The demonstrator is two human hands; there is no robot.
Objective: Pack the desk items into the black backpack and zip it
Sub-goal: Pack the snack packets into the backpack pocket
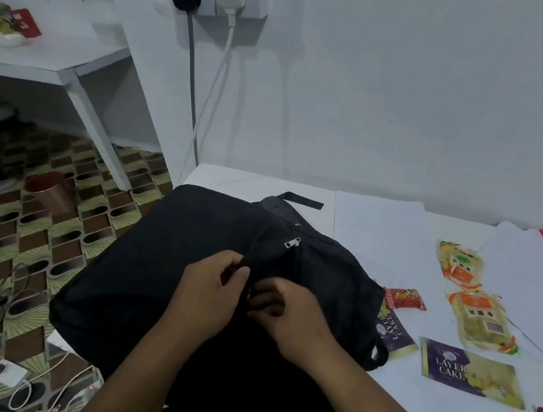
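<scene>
Black fabric backpack lies on the white counter, both hands together, pinching its zipper seam. Snack packets wait right, unpacked. Bunched fabric could jam the slider.

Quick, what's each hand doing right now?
Left hand: pinching the black backpack fabric beside the zipper.
Right hand: fingers curled at the zipper opening; what it grips is hidden.

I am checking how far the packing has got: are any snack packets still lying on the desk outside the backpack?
Yes: two Layer Cake packets, orange packets and red packets lie on the desk beside the black backpack.
</scene>
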